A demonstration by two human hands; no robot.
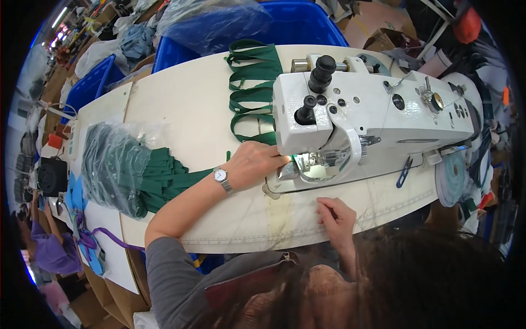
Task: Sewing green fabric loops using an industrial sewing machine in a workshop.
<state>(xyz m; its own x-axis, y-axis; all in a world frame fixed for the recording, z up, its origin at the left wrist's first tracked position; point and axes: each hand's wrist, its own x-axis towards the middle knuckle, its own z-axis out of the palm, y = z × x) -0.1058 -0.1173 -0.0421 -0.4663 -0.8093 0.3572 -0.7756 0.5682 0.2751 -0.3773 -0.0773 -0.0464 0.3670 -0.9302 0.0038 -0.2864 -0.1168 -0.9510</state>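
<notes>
Overhead fisheye view of a sewing area. Printed along the near edge of a smooth cream counter (181, 93), a measuring scale (307, 236) with marks too fine to read. On the right part of the counter, a glossy white sewing machine (405, 104), hard-surfaced and rounded, with two black knobs on top and a bright glow by the needle area. There, a small patch of green fabric (294, 157), right at the fingertips of the left hand (255, 164), palm down with fingers together; with the thumb hidden, cannot tell whether clamped in the grip or only pressed flat. On the left wrist, a round-faced watch (220, 175) with a metal band. Near the counter's front edge, apart from the fabric, the right hand (337, 219), half curled in a loose grip; cannot tell whether thumb and finger meet. Left of the forearm, a fanned bundle of flat, matte green strips (159, 181), partly inside a crinkled clear plastic bag (112, 170). From that bundle, one long strip (196, 178) with its long axis running left to right, tilted slightly away from the body, pointing toward the machine and lost from sight beneath the wrist. Behind the left hand, a row of green loops (263, 73), rounded bends facing left, lined up away from the body. Right of the needle area, blue thread snips (405, 171). Beyond the counter, shiny blue plastic bins (307, 24)
</notes>
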